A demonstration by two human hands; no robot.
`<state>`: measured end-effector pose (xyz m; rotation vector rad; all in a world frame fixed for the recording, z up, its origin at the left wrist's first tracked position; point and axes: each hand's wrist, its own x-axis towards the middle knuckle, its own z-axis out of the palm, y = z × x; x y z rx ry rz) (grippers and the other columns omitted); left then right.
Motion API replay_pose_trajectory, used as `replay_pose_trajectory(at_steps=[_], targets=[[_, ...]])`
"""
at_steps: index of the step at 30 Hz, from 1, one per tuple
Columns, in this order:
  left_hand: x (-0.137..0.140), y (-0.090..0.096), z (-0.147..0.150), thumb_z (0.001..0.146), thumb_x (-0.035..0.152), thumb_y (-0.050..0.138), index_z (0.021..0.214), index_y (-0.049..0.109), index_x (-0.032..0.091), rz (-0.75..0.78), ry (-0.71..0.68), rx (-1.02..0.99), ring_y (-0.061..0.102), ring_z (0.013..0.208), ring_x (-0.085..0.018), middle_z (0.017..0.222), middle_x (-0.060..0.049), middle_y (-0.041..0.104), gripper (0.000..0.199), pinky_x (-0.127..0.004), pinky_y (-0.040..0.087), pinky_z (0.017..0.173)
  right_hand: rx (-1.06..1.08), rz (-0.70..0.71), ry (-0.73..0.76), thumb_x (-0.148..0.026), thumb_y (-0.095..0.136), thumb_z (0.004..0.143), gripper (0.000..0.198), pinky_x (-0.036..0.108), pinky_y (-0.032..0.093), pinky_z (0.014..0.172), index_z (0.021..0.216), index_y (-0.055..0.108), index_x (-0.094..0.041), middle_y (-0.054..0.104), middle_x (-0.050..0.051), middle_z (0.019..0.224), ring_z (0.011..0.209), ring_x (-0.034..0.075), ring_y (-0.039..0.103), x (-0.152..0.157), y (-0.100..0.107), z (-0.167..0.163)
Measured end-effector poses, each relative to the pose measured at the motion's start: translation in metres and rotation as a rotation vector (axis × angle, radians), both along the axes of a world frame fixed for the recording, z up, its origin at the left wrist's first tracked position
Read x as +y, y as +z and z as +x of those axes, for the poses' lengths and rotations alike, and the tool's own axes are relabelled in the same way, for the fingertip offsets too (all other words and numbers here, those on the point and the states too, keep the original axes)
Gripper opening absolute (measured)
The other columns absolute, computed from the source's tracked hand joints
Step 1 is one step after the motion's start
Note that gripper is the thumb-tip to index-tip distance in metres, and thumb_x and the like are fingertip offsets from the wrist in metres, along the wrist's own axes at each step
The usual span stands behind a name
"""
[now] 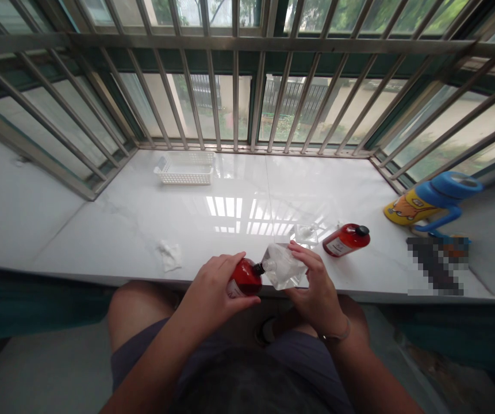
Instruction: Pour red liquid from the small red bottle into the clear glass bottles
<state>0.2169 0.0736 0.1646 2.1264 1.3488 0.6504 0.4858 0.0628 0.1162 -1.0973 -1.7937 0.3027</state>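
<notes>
My left hand (215,282) is wrapped round a red bottle (246,279) with a black neck and a pale label, tilted to the right. In my right hand (318,287) is a clear square glass bottle (282,265), tilted so that its mouth meets the red bottle's black tip. Whether liquid passes between them I cannot tell. Just beyond my right hand lies a clear square piece (306,233), partly hidden. A second red bottle (345,240) with a black cap stands to the right of that hand.
A white perforated basket (185,168) sits at the back left of the white sill (113,230). Crumpled tissue (169,256) lies near the front edge. At the right stand a blue and yellow flask (428,201) and a blurred-out dark item (434,265). Metal bars (247,43) close off the window.
</notes>
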Motion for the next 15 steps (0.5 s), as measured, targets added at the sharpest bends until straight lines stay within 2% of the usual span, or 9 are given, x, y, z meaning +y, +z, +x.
replay_pose_trajectory(at_steps=[15], targets=[[0.0005, 0.0, 0.0043, 0.072, 0.044, 0.1, 0.147, 0.059, 0.026, -0.062, -0.004, -0.024, 0.067, 0.126, -0.034, 0.139, -0.011, 0.072, 0.087, -0.053, 0.055, 0.111, -0.023, -0.003, 0.026, -0.005, 0.075, 0.086, 0.077, 0.062, 0.055, 0.117, 0.153, 0.047, -0.03, 0.059, 0.013, 0.152, 0.146, 0.035, 0.057, -0.001, -0.0026, 0.0038]])
